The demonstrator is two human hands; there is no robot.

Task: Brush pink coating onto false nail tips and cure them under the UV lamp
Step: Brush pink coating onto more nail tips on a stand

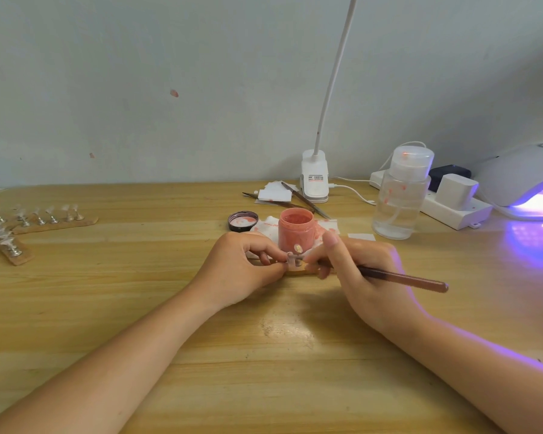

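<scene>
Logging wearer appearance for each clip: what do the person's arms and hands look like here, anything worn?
Both forearms are bare as far as the frame shows, with no sleeves in view. The left hand and right hand wear no gloves, and no rings, watch or bracelets show. Purple light falls along the right forearm's outer edge.

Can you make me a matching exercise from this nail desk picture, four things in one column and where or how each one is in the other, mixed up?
Things:
1. pink jar
2. jar lid
3. UV lamp
4. brush

Places or states:
A. far right of the table, glowing violet
B. held in the right hand
C. open, just behind the two hands
D. lying inside up, left of the jar

Pairs: 1-C, 2-D, 3-A, 4-B
</scene>
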